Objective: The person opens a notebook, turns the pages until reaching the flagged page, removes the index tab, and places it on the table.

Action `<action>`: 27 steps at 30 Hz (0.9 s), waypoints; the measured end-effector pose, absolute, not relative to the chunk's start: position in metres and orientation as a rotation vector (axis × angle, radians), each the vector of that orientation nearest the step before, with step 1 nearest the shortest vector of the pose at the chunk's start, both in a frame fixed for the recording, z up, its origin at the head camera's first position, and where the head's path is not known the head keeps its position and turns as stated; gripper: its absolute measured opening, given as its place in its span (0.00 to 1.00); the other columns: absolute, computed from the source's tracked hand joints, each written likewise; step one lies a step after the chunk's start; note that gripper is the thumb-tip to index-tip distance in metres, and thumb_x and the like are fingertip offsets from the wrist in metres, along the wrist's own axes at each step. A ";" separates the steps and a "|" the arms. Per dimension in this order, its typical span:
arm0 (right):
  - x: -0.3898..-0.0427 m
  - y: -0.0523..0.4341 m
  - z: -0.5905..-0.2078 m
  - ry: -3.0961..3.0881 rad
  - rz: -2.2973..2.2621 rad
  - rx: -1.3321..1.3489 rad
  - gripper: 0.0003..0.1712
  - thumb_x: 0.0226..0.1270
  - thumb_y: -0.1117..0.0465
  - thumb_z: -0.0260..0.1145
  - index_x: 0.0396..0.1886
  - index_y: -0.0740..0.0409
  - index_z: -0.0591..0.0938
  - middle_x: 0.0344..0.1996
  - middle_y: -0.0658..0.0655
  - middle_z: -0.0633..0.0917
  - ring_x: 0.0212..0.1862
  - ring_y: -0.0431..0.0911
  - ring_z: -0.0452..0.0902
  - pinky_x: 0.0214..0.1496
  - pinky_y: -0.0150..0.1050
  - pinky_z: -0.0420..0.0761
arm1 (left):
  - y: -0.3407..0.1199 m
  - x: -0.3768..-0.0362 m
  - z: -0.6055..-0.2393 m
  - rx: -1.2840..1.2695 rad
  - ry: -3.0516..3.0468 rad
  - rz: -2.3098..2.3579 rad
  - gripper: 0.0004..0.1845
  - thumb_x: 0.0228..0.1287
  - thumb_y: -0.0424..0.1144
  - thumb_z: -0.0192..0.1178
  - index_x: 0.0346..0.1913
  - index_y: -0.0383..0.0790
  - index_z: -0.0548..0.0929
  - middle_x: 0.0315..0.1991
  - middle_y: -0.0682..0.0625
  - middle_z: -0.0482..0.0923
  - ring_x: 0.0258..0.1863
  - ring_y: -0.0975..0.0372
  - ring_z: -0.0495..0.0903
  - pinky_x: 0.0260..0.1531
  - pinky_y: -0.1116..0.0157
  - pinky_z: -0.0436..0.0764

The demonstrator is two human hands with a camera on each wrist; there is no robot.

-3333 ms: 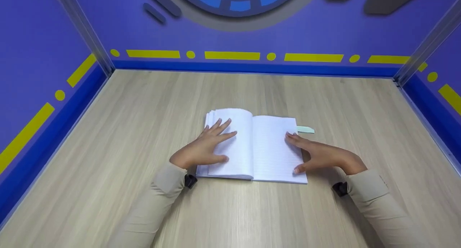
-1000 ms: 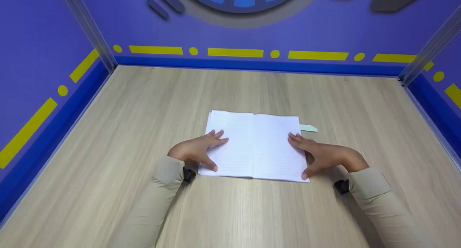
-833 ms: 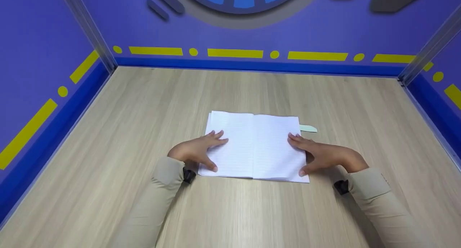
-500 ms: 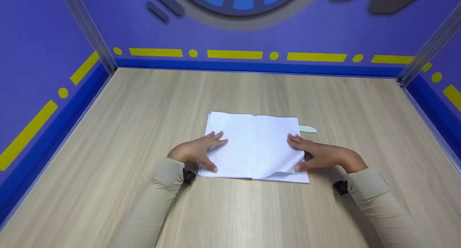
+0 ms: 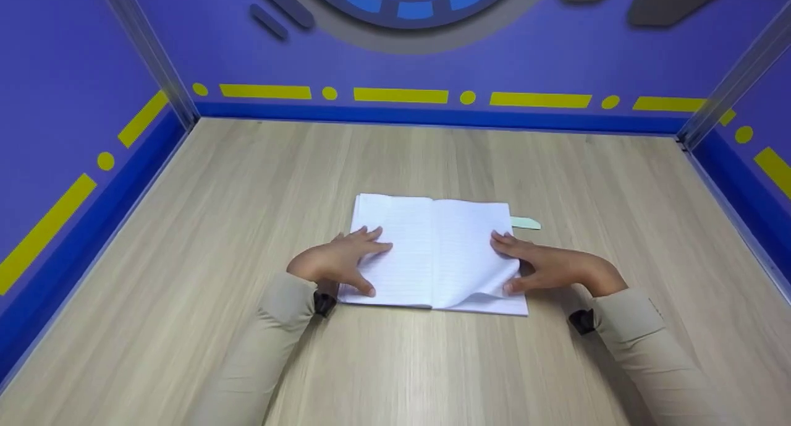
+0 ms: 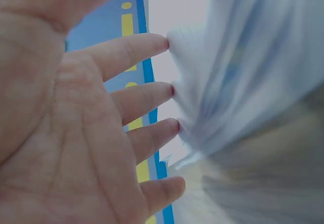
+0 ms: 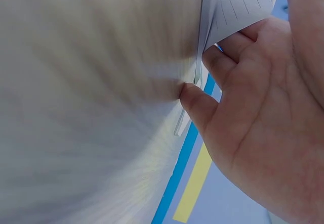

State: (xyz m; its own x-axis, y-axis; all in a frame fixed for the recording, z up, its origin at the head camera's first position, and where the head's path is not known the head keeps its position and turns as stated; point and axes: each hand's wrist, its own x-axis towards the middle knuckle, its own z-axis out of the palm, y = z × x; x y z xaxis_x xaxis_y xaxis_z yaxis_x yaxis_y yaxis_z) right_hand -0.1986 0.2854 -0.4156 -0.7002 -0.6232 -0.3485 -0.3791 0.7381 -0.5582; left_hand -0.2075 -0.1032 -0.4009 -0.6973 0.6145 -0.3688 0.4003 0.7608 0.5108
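An open notebook (image 5: 401,271) with lined white pages lies flat near the table's middle. My left hand (image 5: 337,262) rests on the outer edge of its left page, fingers and thumb spread. At the right edge, my right hand (image 5: 550,268) has the lower corner of the top right page (image 5: 473,247) bent up between its thumb and fingers. Below that curl, the sheet underneath shows. In the right wrist view the lifted lined page (image 7: 243,11) stands beside the fingers. A pale green tab (image 5: 526,223) sticks out past the notebook's right edge.
The wood-grain table (image 5: 296,166) runs back to a purple wall (image 5: 371,67) with yellow marks. Side walls close it in at left and right. Black bands (image 5: 324,303) sit at both sleeve cuffs.
The bulging left pages have settled flat and my left hand has drawn back to their edge. More recently, my right thumb has moved inward, curling up the right page's lower corner.
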 end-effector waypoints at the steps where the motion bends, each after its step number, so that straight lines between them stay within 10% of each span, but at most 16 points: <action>1: -0.199 0.286 -0.415 2.413 -0.618 -0.758 0.56 0.60 0.41 0.66 0.76 0.63 0.49 0.77 0.63 0.45 0.77 0.60 0.35 0.74 0.61 0.45 | -0.103 -0.207 -0.400 0.760 2.434 0.548 0.46 0.51 0.43 0.72 0.73 0.43 0.62 0.77 0.43 0.45 0.77 0.48 0.38 0.72 0.43 0.40; 27: -0.200 0.286 -0.417 2.416 -0.620 -0.756 0.55 0.60 0.41 0.66 0.76 0.63 0.49 0.77 0.64 0.46 0.77 0.62 0.36 0.73 0.61 0.45 | -0.029 -0.190 -0.398 1.222 2.625 0.787 0.29 0.63 0.47 0.63 0.64 0.38 0.74 0.60 0.47 0.76 0.62 0.59 0.73 0.63 0.62 0.70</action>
State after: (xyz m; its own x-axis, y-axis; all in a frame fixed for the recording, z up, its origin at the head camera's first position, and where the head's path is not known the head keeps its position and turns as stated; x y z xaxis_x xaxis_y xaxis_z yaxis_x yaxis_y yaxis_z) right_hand -0.2004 0.2861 -0.4170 -0.7037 -0.6215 -0.3444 -0.3790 0.7383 -0.5579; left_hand -0.1897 -0.0289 -0.3980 -0.6602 0.7457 0.0899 0.6721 0.5331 0.5139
